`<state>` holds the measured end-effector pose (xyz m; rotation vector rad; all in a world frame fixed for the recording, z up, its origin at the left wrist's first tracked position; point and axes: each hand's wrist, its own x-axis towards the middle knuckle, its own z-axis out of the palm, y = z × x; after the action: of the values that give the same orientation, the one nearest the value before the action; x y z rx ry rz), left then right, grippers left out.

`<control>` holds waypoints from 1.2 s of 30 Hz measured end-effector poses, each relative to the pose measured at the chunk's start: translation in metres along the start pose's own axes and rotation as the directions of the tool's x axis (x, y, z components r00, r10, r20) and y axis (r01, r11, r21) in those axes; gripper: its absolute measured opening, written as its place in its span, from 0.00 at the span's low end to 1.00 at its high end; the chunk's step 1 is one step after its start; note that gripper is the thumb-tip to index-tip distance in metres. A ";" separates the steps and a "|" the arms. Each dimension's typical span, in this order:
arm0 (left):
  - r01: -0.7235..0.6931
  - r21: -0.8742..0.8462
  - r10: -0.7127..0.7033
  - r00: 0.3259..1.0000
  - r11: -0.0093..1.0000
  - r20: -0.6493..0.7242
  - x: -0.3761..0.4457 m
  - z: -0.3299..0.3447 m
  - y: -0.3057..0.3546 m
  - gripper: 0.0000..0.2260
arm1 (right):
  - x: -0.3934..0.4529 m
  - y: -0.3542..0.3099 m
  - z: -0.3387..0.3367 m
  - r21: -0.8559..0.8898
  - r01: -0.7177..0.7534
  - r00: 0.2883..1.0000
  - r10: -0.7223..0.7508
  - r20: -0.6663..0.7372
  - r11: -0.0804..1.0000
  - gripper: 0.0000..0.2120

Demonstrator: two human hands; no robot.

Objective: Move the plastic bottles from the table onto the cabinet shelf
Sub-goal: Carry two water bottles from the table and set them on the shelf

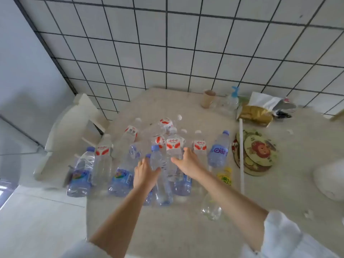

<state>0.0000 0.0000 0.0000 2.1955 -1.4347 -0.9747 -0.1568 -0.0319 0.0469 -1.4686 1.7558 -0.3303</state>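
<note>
On the pale table [167, 229], against the tiled wall [186, 43], stands a crowd of empty plastic bottles [130, 155], all well short of any shelf; no cabinet shows from where the camera looks. Both arms reach in over the near edge. The left hand [146, 172] wraps around a clear bottle with a blue cap [158, 164], thumb on one side and fingers on the other. The right hand [188, 161] reaches to a red-labelled bottle [174, 146] just behind it, its fingertips against the clear body below the label; whether it has truly closed on it I cannot tell. More red-labelled bottles stand behind and to the left, one lying tipped over. Blue-tinted ones stand along the left side, and a Ganten bottle [218, 151] stands to the right, a yellow-labelled bottle [224, 176] just in front of it. Farther right lie round coasters [258, 149] under a white stick [241, 155]. Near the wall sit a paper cup [207, 98] and a gold bag [255, 113]. A white chair [74, 127] stands at the left.
</note>
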 end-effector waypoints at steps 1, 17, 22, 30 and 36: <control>0.007 0.013 -0.008 1.000 1.000 0.010 0.005 0.002 0.000 0.29 | 0.005 -0.002 -0.001 -0.011 -0.022 1.000 0.022 0.021 1.000 0.34; 0.118 -0.053 -0.115 0.991 0.992 0.066 0.034 0.017 0.011 0.35 | 0.051 -0.017 0.029 -0.118 -0.208 0.978 0.203 -0.048 0.971 0.35; 0.026 -0.138 -0.024 1.000 0.990 0.020 0.027 0.016 0.009 0.30 | 0.054 -0.015 0.026 -0.104 -0.220 0.976 0.219 -0.022 0.970 0.19; -0.043 -0.350 0.076 0.994 0.936 0.083 0.015 0.017 0.006 0.35 | 0.048 0.000 0.009 0.099 -0.287 0.956 0.280 0.087 0.953 0.19; -0.053 -0.417 0.133 0.977 0.907 0.165 0.011 0.009 0.002 0.36 | 0.027 0.013 0.002 0.255 -0.279 0.960 0.261 0.106 0.926 0.18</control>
<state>-0.0048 -0.0104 -0.0087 1.7514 -1.2555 -1.3424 -0.1644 -0.0518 0.0263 -1.0201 1.7530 -0.3511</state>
